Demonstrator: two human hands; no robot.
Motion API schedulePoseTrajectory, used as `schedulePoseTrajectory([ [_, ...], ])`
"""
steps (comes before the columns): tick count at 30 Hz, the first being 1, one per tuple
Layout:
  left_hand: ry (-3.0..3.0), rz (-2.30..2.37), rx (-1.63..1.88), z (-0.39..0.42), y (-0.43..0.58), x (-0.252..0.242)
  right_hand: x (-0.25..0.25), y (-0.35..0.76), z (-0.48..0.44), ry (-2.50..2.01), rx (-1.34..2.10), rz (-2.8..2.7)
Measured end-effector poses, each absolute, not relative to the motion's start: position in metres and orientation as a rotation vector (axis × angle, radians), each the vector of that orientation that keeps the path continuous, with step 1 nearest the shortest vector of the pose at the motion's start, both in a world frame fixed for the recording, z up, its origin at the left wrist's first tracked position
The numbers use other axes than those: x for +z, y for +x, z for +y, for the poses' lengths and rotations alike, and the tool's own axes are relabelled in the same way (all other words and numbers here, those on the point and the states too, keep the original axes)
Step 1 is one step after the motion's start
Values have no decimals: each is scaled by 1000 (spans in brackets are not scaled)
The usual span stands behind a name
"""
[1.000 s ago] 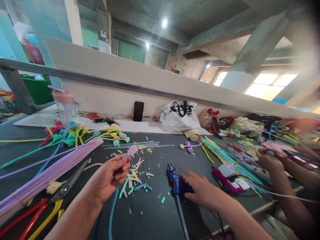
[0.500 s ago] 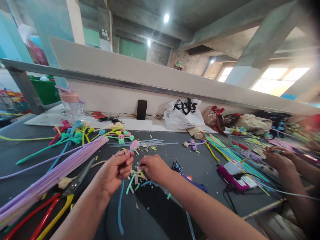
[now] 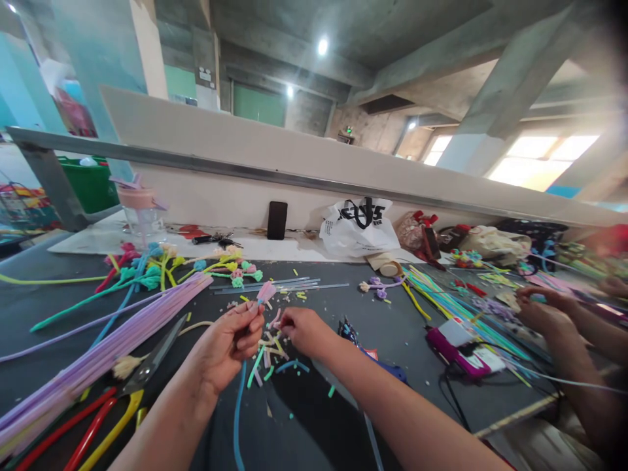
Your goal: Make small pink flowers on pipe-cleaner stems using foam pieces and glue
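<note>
My left hand (image 3: 238, 327) is closed in a pinch around a blue chenille stem (image 3: 239, 412). Pink short pieces (image 3: 266, 292) stick up in a small cluster at the stem's upper end, while its long tail hangs toward the front of the table. To the right, my right hand (image 3: 307, 330) has its fingers pinched together beside a loose heap of short cut chenille pieces (image 3: 267, 356). Small pink bits (image 3: 275, 318) show at those fingertips; whether they are gripped or lie on the heap I cannot tell.
Large scissors (image 3: 147, 373) and a purple-pink stem bundle (image 3: 132, 340) lie left. Behind are finished flowers (image 3: 152, 275), clear sticks (image 3: 294, 284), a phone (image 3: 277, 220) and a white bag (image 3: 360, 226). A blue-handled tool (image 3: 387, 369) and a co-worker's hands (image 3: 544, 311) are right.
My right hand has shifted slightly to the right, away from the heap, uncovering pink bits. My left hand still grips the blue stem and has barely moved.
</note>
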State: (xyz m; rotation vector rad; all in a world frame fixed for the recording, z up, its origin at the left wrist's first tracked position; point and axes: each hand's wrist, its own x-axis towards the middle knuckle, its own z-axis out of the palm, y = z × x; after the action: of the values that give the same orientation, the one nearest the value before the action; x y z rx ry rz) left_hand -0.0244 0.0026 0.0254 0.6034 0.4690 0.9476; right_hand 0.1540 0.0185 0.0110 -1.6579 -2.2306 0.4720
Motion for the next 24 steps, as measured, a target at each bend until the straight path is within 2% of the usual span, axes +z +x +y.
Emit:
schedulePoseTrajectory([
  [15,635,483,896,2,-22,22,16,152,9,-1517,1081,-1630],
  [24,678,475,962,-1,-15,22,17,146,-8,-1360,1265,-1456],
])
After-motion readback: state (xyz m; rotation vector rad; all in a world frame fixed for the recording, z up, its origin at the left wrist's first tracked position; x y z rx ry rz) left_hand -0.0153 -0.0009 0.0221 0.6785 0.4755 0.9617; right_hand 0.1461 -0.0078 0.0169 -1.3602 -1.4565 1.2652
